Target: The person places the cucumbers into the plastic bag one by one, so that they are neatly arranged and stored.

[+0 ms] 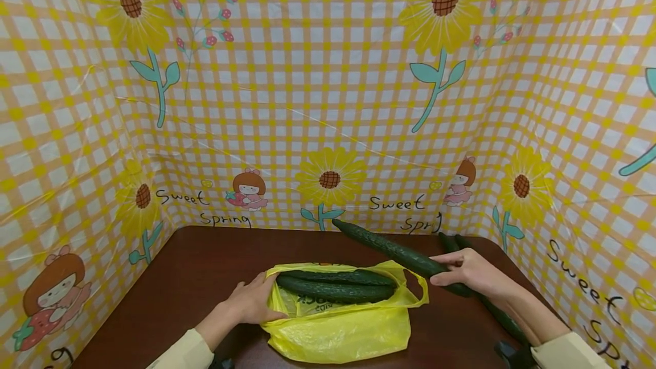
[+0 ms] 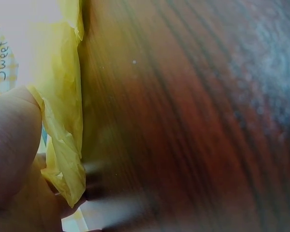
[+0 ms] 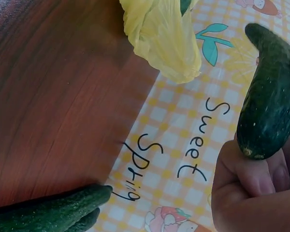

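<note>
A yellow plastic bag (image 1: 343, 337) lies on its side on the dark table, its mouth spread. Two long green cucumbers (image 1: 335, 290) lie side by side in it. At the bag's left end my left hand (image 1: 251, 302) holds the rim, the plastic between thumb and fingers in the left wrist view. My right hand (image 1: 479, 275) grips another cucumber (image 1: 386, 249) near one end, just right of the bag; its far end points up and left, above the bag. The right wrist view shows this cucumber's blunt end (image 3: 268, 130) over the curled fingers.
Two more cucumbers (image 1: 504, 319) lie on the right of the table, partly hidden by my right hand and forearm. The brown wooden table (image 1: 205, 261) is enclosed at the back and sides by a checked, flower-printed cloth (image 1: 328, 101).
</note>
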`<state>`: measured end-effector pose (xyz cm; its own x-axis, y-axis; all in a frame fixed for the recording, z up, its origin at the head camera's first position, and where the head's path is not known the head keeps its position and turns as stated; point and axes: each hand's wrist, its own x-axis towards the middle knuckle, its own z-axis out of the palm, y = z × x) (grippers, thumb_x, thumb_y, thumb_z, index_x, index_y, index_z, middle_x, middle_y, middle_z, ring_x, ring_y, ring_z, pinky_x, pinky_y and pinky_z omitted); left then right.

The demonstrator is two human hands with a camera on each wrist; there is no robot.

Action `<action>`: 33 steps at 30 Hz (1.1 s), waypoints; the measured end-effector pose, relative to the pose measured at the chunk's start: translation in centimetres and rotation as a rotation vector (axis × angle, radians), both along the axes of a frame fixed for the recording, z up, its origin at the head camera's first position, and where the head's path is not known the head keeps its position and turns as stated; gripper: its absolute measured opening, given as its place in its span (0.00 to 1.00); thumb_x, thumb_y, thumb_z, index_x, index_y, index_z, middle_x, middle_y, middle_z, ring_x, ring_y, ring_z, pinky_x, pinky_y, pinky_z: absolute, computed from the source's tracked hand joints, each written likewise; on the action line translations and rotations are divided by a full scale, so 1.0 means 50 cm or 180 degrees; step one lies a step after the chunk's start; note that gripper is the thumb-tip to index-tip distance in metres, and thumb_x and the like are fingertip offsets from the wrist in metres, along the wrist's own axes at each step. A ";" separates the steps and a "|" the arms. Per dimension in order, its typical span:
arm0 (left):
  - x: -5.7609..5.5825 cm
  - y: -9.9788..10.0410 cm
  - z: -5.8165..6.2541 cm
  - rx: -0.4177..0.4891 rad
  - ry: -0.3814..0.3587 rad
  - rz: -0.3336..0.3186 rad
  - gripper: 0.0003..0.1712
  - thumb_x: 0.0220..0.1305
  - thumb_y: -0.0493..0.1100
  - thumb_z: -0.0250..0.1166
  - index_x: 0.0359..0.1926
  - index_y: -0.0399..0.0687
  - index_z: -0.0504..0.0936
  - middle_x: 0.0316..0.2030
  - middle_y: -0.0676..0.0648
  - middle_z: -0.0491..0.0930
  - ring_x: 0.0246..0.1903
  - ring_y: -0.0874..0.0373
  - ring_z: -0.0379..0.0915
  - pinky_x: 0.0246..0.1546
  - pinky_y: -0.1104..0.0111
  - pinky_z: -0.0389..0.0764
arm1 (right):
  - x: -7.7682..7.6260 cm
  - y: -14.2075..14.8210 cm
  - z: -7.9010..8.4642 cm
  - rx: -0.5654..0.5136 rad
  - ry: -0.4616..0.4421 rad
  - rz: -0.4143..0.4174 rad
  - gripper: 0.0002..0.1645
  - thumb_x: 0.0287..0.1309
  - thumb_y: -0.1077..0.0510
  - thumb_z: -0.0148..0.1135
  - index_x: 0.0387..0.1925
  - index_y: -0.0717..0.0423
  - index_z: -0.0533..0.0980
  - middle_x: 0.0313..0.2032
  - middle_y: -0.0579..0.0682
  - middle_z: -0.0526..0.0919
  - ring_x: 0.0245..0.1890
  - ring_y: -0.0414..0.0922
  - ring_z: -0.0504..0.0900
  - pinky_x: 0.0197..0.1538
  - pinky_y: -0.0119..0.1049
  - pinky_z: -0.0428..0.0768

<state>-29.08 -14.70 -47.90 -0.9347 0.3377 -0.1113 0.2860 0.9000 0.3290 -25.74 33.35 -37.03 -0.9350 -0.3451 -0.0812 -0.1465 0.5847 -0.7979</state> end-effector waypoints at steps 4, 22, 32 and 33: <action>-0.001 0.000 -0.001 -0.0010 0.0004 0.0010 0.61 0.53 0.72 0.71 0.77 0.45 0.59 0.75 0.34 0.58 0.73 0.39 0.58 0.67 0.34 0.58 | -0.011 -0.005 -0.004 -0.0169 -0.0099 0.0256 0.38 0.64 0.53 0.67 0.68 0.70 0.69 0.60 0.65 0.80 0.62 0.65 0.76 0.56 0.53 0.81; 0.001 0.000 0.000 -0.0013 0.0036 0.0018 0.62 0.52 0.72 0.71 0.77 0.43 0.59 0.74 0.32 0.58 0.73 0.38 0.58 0.67 0.34 0.58 | -0.055 -0.048 -0.023 -0.0096 -0.0149 0.0896 0.17 0.63 0.55 0.68 0.51 0.58 0.85 0.68 0.73 0.68 0.69 0.74 0.63 0.60 0.56 0.77; 0.001 0.004 0.001 -0.0033 0.0020 0.0043 0.62 0.52 0.72 0.72 0.76 0.42 0.59 0.74 0.32 0.58 0.73 0.38 0.58 0.67 0.34 0.57 | -0.089 -0.094 -0.035 -0.0014 -0.0128 0.1237 0.17 0.58 0.58 0.71 0.49 0.58 0.86 0.10 0.50 0.49 0.13 0.46 0.42 0.44 0.37 0.74; 0.001 0.004 0.002 -0.0034 0.0024 0.0048 0.62 0.52 0.72 0.72 0.76 0.42 0.59 0.74 0.32 0.58 0.73 0.38 0.58 0.67 0.34 0.57 | -0.091 -0.099 -0.036 -0.0006 -0.0122 0.1260 0.16 0.58 0.59 0.71 0.49 0.58 0.87 0.10 0.45 0.49 0.13 0.43 0.41 0.43 0.36 0.74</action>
